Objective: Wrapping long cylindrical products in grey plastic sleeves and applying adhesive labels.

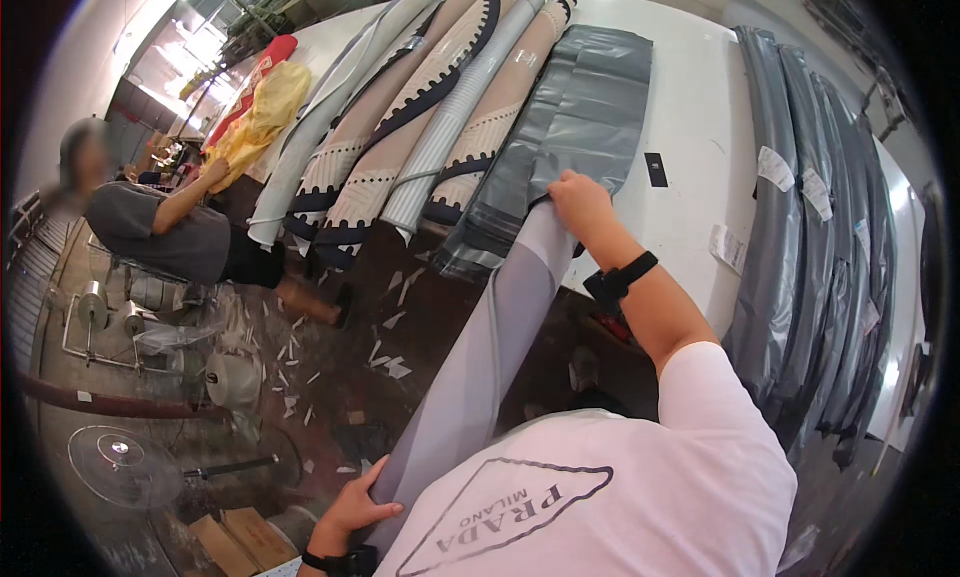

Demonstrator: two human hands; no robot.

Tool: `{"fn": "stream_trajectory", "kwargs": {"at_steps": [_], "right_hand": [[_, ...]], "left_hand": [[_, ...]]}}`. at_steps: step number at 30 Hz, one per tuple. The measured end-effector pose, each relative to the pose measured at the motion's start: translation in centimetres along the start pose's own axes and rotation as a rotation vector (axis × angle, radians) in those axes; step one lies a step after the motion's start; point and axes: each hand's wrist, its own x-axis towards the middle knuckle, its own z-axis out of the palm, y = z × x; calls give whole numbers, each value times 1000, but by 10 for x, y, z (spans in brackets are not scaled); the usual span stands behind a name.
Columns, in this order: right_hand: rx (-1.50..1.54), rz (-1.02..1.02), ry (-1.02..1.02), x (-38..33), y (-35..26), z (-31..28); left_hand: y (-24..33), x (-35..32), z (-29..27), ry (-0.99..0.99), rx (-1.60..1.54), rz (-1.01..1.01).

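A long grey rolled mat [480,357] runs from my chest up to the edge of the white table [700,107]. My left hand [355,507] grips its near end at the bottom of the view. My right hand [580,202] holds its far end, right where a grey plastic bag [580,117] lies flat on the table with its mouth toward the roll. Both wrists wear black bands.
Several patterned rolled mats [430,107] lie side by side on the table's left. Bagged grey rolls [820,227] line the right side. Another person [170,227] sits at the left near a yellow bundle [260,112]. Paper scraps, a fan [125,462] and boxes sit on the floor.
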Motion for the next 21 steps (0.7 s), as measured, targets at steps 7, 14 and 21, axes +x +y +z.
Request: {"fn": "stream_trajectory", "kwargs": {"at_steps": [7, 14, 21], "right_hand": [[244, -276, 302, -31, -24, 1], [562, 545, -400, -66, 21, 49], [1084, 419, -663, -99, -14, 69]], "left_hand": [[-4, 18, 1, 25, 3, 56], [-8, 42, 7, 11, -71, 83], [4, 59, 9, -27, -117, 152]]}}
